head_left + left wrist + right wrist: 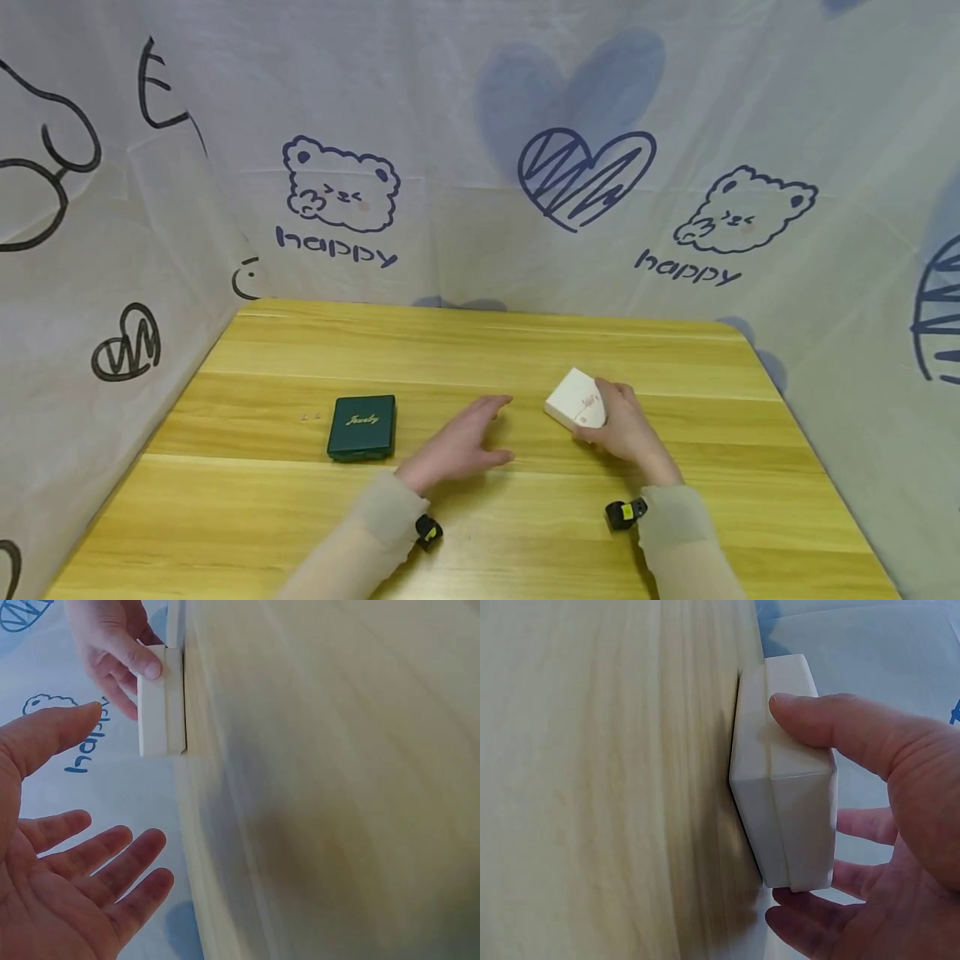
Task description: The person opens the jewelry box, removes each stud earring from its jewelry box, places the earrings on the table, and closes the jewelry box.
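A small white lidded box (573, 398) with fine pink-red print on top sits on the table, right of the middle in the head view. My right hand (626, 427) grips it, thumb on the near side and fingers round the far side; the right wrist view shows the thumb on the lid's wall (802, 802). To the left of the box, my left hand (465, 442) hovers with spread fingers and holds nothing. A dark green box (362, 427) with gold "Jewelry" lettering lies closed beyond my left wrist.
Two tiny pale pieces (310, 416) lie left of the green box. The wooden table (465, 350) ends at a printed cloth wall (442, 208) behind, and cloth hangs along both sides too.
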Motion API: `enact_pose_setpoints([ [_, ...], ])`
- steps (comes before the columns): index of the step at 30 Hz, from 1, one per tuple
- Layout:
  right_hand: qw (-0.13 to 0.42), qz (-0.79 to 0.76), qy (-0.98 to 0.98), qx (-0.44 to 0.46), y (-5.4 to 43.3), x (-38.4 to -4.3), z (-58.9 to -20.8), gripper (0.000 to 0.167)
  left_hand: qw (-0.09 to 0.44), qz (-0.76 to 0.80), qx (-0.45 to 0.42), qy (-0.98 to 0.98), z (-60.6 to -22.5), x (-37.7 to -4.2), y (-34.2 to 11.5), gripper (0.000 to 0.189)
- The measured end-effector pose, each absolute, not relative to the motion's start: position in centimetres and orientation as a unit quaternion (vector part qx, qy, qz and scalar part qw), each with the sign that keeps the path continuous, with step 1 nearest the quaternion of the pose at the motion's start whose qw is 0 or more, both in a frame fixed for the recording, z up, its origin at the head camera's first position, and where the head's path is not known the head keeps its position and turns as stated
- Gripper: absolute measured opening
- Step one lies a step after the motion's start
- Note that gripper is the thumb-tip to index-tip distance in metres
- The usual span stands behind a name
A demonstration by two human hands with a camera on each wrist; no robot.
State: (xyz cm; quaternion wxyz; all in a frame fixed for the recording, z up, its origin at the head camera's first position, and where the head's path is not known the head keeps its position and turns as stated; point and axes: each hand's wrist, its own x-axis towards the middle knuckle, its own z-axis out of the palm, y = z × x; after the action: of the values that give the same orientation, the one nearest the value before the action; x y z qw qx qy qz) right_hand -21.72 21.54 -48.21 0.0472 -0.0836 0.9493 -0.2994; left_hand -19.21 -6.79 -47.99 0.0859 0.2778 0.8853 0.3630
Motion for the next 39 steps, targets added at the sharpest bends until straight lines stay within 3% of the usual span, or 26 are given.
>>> enact_pose_setpoints([
  [23, 0.043, -0.366, 0.925, -0.091, 21.0, -21.3, -48.8, 0.094, 0.145, 0.401, 0.249, 0.869, -48.7, -20.4, -3.6, 0.089],
  [39, 0.048, -0.383, 0.91, -0.149, 18.8, -20.2, -47.8, 0.092, 0.097, 0.435, 0.252, 0.859, -48.8, -21.0, -4.5, 0.088],
])
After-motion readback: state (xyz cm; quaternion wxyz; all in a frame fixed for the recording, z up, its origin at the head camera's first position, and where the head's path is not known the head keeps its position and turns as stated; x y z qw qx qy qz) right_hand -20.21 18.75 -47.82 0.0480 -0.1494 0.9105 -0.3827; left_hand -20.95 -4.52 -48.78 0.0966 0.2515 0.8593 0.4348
